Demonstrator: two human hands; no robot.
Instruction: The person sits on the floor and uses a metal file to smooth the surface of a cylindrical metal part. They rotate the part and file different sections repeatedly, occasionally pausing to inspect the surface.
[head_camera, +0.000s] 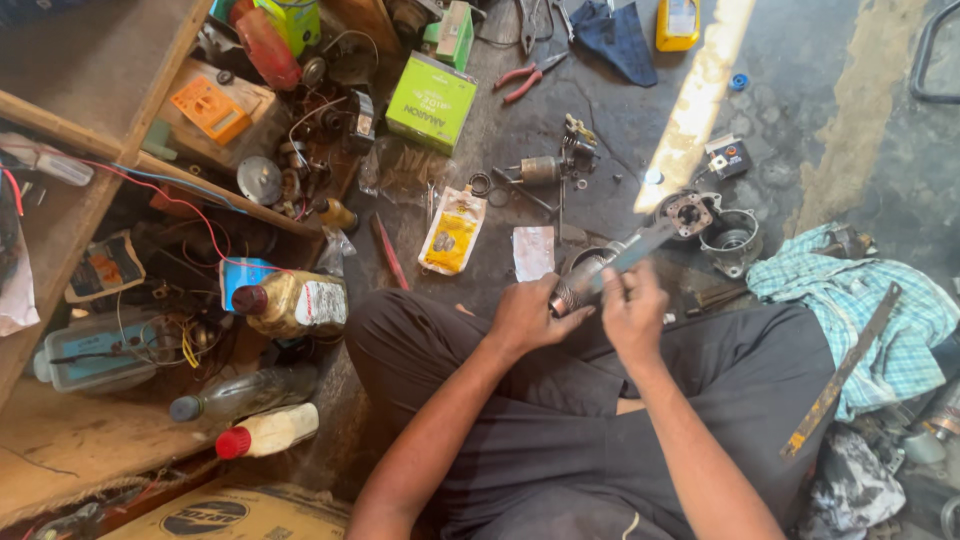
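Hands meet over the lap: left hand (522, 318) grips a ribbed metal cylinder (574, 285), right hand (632, 312) pinches a flat grey blade (640, 247).

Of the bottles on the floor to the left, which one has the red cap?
The pale, cream-coloured bottle lying nearest the person's knee. The clear bottle just above it has a dark cap, and the oil-filled bottle higher up a dark reddish-brown one.

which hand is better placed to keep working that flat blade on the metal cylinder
Right. The right hand grips the flat blade, whose near end meets the ribbed metal cylinder. The left hand wraps the cylinder, steadying it.
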